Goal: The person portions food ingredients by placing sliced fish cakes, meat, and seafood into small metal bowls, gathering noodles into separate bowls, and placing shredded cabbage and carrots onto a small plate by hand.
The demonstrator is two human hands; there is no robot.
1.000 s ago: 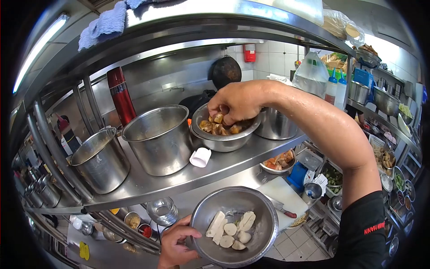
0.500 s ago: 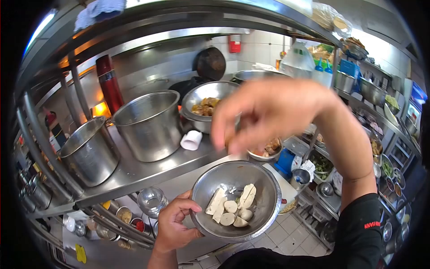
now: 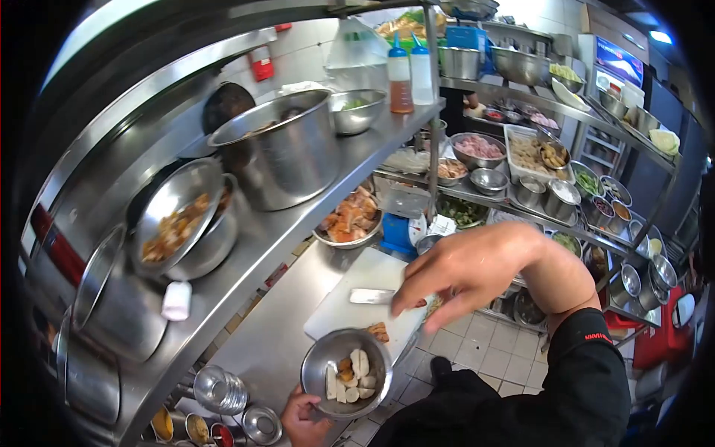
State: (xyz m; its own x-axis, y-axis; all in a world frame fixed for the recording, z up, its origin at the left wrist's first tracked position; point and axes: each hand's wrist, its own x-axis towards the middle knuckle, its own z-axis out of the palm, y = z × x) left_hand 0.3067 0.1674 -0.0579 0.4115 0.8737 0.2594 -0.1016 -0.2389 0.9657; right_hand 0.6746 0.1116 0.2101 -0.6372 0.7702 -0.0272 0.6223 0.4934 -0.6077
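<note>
My left hand (image 3: 302, 419) grips the rim of a small steel bowl (image 3: 307, 366) at its lower left. In the bowl lie white sticks and rounded pale pieces (image 3: 352, 395), with a brown piece (image 3: 345, 367) among them. Above the white cutting board (image 3: 335, 309) is my right hand (image 3: 471, 267), its fingers curved downward and apart from the thumb, with no object visible in its grasp. A flat metal blade (image 3: 371, 296) lies on the board beside those fingers; its other end is hidden. Brown sliced food (image 3: 378, 331) rests at the board's near edge, next to the bowl.
A raised steel shelf (image 3: 298, 231) on the left carries a large pot (image 3: 279, 160), a colander of brown food (image 3: 179, 223) and a white cup (image 3: 177, 301). Behind the board stand a bowl of cooked meat (image 3: 350, 216) and a blue scale (image 3: 402, 232). Ingredient racks fill the right side.
The view has turned right. My right hand has moved from high in front of the shelf down over the board. A brown piece now shows in the bowl, still held by my left hand.
</note>
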